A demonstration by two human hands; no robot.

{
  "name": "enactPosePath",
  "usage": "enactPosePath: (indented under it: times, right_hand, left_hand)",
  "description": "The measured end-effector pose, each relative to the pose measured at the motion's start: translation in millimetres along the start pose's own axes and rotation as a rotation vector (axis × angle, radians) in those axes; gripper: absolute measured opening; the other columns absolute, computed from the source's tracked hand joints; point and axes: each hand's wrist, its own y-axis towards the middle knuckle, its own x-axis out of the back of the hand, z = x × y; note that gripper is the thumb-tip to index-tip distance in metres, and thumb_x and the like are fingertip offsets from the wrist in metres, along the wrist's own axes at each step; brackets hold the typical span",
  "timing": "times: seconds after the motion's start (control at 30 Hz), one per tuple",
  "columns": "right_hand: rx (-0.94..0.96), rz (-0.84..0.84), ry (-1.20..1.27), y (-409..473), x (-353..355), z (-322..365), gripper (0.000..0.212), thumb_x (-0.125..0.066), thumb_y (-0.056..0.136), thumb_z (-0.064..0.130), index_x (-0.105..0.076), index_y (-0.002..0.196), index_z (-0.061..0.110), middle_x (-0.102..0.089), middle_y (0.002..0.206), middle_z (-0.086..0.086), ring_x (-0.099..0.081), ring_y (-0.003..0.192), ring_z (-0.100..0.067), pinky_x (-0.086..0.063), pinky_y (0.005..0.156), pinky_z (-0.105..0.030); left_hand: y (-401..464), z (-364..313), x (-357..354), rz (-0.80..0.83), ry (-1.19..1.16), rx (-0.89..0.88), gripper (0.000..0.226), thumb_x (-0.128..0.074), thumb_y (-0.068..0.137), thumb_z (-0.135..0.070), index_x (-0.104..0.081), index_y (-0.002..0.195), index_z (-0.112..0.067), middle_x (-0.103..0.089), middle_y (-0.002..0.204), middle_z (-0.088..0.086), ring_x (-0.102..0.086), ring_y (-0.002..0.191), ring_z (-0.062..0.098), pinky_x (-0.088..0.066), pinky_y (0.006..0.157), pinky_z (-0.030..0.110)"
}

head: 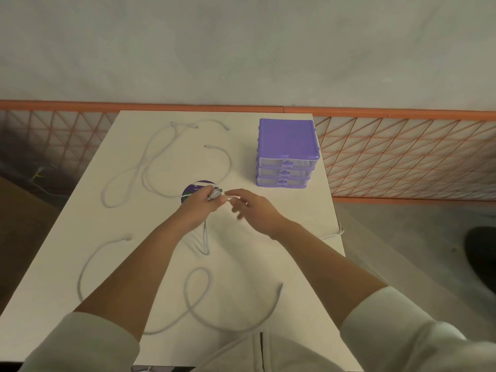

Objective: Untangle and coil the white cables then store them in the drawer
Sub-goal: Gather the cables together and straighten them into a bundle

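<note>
Pale sleeves frame the bottom of the view, and just beyond them a loose white cable (198, 304) loops across the near part of the desk (300, 210), one plug end lying to the right. Over the middle of the desk, the left hand (200, 204) has its fingers curled round a small bundle of white cable (214, 194) — the grip is closed on it, with a slack length hanging down from the fist to the surface. The right hand (252, 208) sits just beside it, fingers loosely spread, thumb and forefinger seeming to pinch a short white end; motion blur makes this hard to confirm. A round purple disc (198, 186) lies partly hidden under the left hand. Farther back, a long tangled cable (150, 162) sprawls across the left rear, and a purple drawer unit (287, 154) stands at the right rear with all three drawers closed.

Coiling looks to be the step in hand. Doing it well likely means keeping the left grip steady as the anchor while the right feeds even loops — drawing the hanging slack up without twisting it, so the coil stays small enough for a drawer.
</note>
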Motion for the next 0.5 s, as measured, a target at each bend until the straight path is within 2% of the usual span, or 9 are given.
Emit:
enactPosePath:
  times: [0.03, 0.07, 0.13, 0.2, 0.27, 0.33, 0.4, 0.5]
  right_hand:
    - [0.018, -0.001, 0.025, -0.7, -1.0, 2.0, 0.028, -0.045, 0.103, 0.03, -0.061, 0.123, 0.02, -0.064, 0.1, 0.002, -0.059, 0.083, -0.014, -0.043, 0.07, -0.013]
    - [0.048, -0.022, -0.005, -0.6, -0.4, 0.5, 0.026, -0.045, 0.103, 0.03, -0.064, 0.118, 0.02, -0.066, 0.101, 0.002, -0.059, 0.087, -0.015, -0.045, 0.074, -0.018]
    - [0.072, -0.032, -0.133, -1.8, 4.4, -7.7, 0.026, -0.046, 0.102, 0.035, -0.066, 0.114, 0.022, -0.068, 0.107, 0.004, -0.059, 0.095, -0.017, -0.046, 0.083, -0.029]
    - [0.048, -0.002, -0.319, -6.0, 11.6, -15.1, 0.03, -0.045, 0.101, 0.042, -0.067, 0.113, 0.026, -0.069, 0.108, 0.006, -0.059, 0.095, -0.017, -0.047, 0.083, -0.032]
    - [0.024, 0.031, -0.498, -11.7, 18.7, -21.7, 0.034, -0.042, 0.1, 0.049, -0.068, 0.111, 0.03, -0.069, 0.106, 0.008, -0.06, 0.095, -0.016, -0.048, 0.079, -0.032]
    - [-0.009, 0.052, -0.568, -16.3, 25.9, -26.6, 0.036, -0.042, 0.099, 0.052, -0.071, 0.107, 0.031, -0.069, 0.097, 0.009, -0.06, 0.089, -0.014, -0.045, 0.07, -0.028]
    - [-0.077, 0.063, -0.558, -21.0, 33.6, -30.2, 0.042, -0.043, 0.096, 0.057, -0.074, 0.1, 0.029, -0.062, 0.076, 0.013, -0.056, 0.074, -0.01, -0.038, 0.06, -0.025]
    - [-0.16, 0.026, -0.495, -26.5, 43.7, -38.9, 0.051, -0.04, 0.096, 0.061, -0.071, 0.08, 0.024, -0.054, 0.063, 0.009, -0.052, 0.064, -0.011, -0.039, 0.058, -0.027]
  left_hand:
    - [1.1, -0.9, 0.3, 0.011, -0.015, -0.007, 0.03, -0.056, 0.097, -0.026, -0.037, 0.078, -0.011, -0.034, 0.069, -0.003, -0.034, 0.061, 0.011, -0.029, 0.054, 0.016]
    - [1.6, -1.0, 0.8, 0.03, -0.032, -0.007, 0.028, -0.057, 0.097, -0.025, -0.039, 0.08, -0.01, -0.036, 0.07, -0.003, -0.037, 0.063, 0.011, -0.03, 0.056, 0.014]
    - [4.4, 2.2, 0.3, 0.088, -0.039, 0.003, 0.031, -0.06, 0.095, -0.027, -0.042, 0.074, -0.013, -0.042, 0.072, -0.003, -0.043, 0.07, 0.013, -0.034, 0.066, 0.021]
    - [7.3, 5.3, -4.0, 0.156, 0.004, 0.021, 0.03, -0.062, 0.093, -0.03, -0.045, 0.072, -0.018, -0.047, 0.072, -0.004, -0.047, 0.073, 0.013, -0.035, 0.071, 0.025]
    - [10.5, 8.1, -12.2, 0.23, 0.046, 0.046, 0.027, -0.062, 0.093, -0.034, -0.049, 0.074, -0.019, -0.048, 0.07, -0.006, -0.046, 0.068, 0.009, -0.034, 0.067, 0.024]
    - [13.1, 10.3, -21.0, 0.28, 0.076, 0.064, 0.026, -0.062, 0.091, -0.038, -0.052, 0.076, -0.02, -0.05, 0.07, -0.006, -0.047, 0.068, 0.009, -0.034, 0.066, 0.025]
    - [14.6, 10.4, -28.8, 0.306, 0.061, 0.067, 0.024, -0.063, 0.09, -0.04, -0.055, 0.078, -0.021, -0.053, 0.073, -0.005, -0.049, 0.072, 0.012, -0.034, 0.068, 0.027]
    - [15.7, 3.7, -38.3, 0.308, 0.072, 0.057, 0.023, -0.062, 0.092, -0.038, -0.054, 0.077, -0.022, -0.05, 0.069, -0.006, -0.045, 0.065, 0.01, -0.032, 0.062, 0.025]
